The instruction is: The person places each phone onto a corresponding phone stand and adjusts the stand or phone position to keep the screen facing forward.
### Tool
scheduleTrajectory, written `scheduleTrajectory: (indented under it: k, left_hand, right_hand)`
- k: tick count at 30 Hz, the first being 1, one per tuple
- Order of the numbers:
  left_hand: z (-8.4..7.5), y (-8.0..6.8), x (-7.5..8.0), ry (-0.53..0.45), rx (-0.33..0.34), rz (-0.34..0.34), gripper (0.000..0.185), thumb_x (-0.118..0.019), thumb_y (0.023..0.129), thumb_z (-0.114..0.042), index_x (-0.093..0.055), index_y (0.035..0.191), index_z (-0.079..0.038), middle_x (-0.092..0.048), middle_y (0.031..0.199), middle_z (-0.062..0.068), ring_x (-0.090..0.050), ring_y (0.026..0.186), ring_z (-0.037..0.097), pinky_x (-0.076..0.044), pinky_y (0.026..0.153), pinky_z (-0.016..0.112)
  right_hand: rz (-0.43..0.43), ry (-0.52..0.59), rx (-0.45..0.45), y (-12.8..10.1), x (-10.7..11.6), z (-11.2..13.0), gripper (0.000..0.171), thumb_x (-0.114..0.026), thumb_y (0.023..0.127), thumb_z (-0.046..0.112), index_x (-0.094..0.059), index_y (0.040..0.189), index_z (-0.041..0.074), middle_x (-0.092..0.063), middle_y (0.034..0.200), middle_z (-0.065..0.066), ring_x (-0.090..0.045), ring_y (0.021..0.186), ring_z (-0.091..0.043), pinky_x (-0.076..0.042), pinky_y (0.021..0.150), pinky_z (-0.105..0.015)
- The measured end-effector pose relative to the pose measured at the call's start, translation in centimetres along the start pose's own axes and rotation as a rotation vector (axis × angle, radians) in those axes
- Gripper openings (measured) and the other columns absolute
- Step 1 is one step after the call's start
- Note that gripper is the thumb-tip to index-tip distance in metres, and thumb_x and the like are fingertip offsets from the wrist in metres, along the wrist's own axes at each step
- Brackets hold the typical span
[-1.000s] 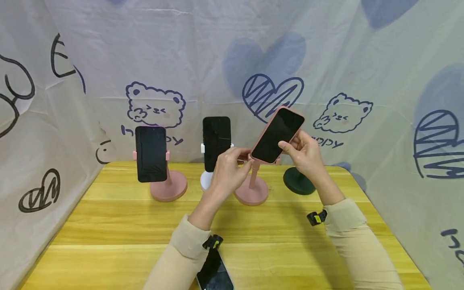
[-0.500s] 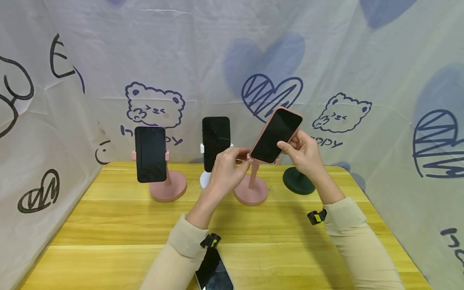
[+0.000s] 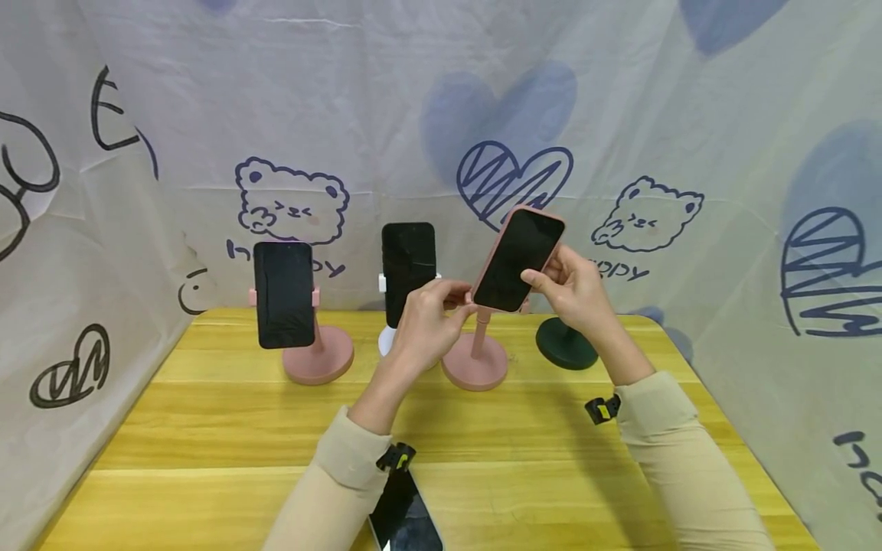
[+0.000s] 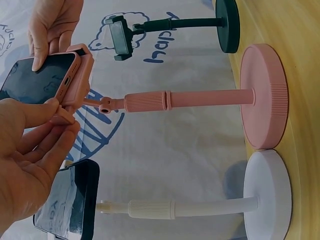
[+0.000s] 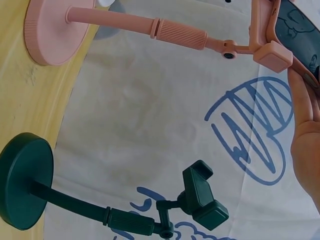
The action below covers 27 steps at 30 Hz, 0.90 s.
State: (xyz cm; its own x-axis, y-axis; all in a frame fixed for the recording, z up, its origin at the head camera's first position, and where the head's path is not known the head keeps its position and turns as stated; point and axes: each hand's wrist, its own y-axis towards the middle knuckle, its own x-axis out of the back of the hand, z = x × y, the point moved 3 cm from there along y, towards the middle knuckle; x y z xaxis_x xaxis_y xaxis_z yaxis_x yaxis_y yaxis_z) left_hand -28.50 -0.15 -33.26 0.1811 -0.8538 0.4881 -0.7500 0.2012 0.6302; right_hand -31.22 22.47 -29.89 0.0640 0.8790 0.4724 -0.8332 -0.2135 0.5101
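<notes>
My right hand (image 3: pixel 579 291) grips a pink-cased phone (image 3: pixel 520 260) by its right side, thumb on the dark screen. The phone leans to the right, its lower end at the clamp of a pink phone stand (image 3: pixel 475 361). With thumb and fingers, my left hand (image 3: pixel 429 321) pinches the left jaw of that clamp, as the left wrist view shows beside the phone's lower corner (image 4: pixel 62 95). In the right wrist view the clamp's other jaw (image 5: pixel 273 56) is next to the phone's edge; whether they touch I cannot tell.
Another pink stand (image 3: pixel 318 356) on the left holds a phone (image 3: pixel 284 295). Beside my left hand a white stand (image 4: pixel 267 195) holds a black phone (image 3: pixel 408 268). A dark green stand (image 3: pixel 566 344) with a bare clamp (image 5: pixel 202 195) stands right. A phone (image 3: pixel 406 513) lies near the table's front.
My right hand has moved slightly left, and the pink-cased phone has turned a little more upright. The left hand keeps its pinch on the clamp.
</notes>
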Motion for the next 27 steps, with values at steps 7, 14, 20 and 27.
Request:
scheduleTrajectory:
  k: [7, 14, 20, 27]
  left_hand:
    - [0.2, 0.0, 0.1, 0.000, 0.010, 0.005, 0.021, -0.073, 0.092, -0.013, -0.072, 0.111, -0.004, -0.071, 0.102, 0.010, -0.072, 0.093, 0.017, -0.062, 0.082, 0.027]
    - [0.3, 0.2, 0.2, -0.015, 0.003, 0.000, 0.020, -0.073, 0.093, -0.013, -0.072, 0.110, -0.003, -0.071, 0.101, 0.011, -0.072, 0.092, 0.018, -0.062, 0.083, 0.028]
    - [0.3, 0.3, 0.2, -0.024, 0.015, 0.007, 0.021, -0.072, 0.093, -0.014, -0.071, 0.111, -0.003, -0.071, 0.102, 0.012, -0.072, 0.092, 0.019, -0.062, 0.085, 0.029]
    - [0.1, 0.2, -0.1, -0.021, 0.038, 0.009, 0.020, -0.071, 0.095, -0.014, -0.071, 0.112, -0.004, -0.071, 0.102, 0.012, -0.071, 0.092, 0.019, -0.062, 0.084, 0.031]
  right_hand:
    - [0.018, -0.062, 0.012, 0.2, 0.0, 0.5, 0.031, -0.071, 0.095, 0.018, -0.060, 0.120, 0.004, -0.072, 0.095, -0.017, -0.063, 0.067, -0.012, -0.052, 0.057, -0.018]
    - [0.051, -0.117, 0.051, 0.7, 0.0, 1.0, 0.026, -0.071, 0.094, 0.018, -0.062, 0.115, 0.006, -0.070, 0.086, -0.014, -0.055, 0.058, -0.013, -0.038, 0.046, -0.025]
    - [0.090, -0.133, 0.045, 0.9, 0.0, 1.2, 0.030, -0.070, 0.095, 0.017, -0.063, 0.121, 0.006, -0.075, 0.102, -0.015, -0.071, 0.075, -0.007, -0.044, 0.052, -0.024]
    - [0.137, -0.198, -0.005, 0.9, 0.1, 1.6, 0.023, -0.071, 0.095, 0.024, -0.061, 0.106, 0.007, -0.070, 0.085, -0.015, -0.054, 0.059, -0.013, -0.035, 0.048, -0.026]
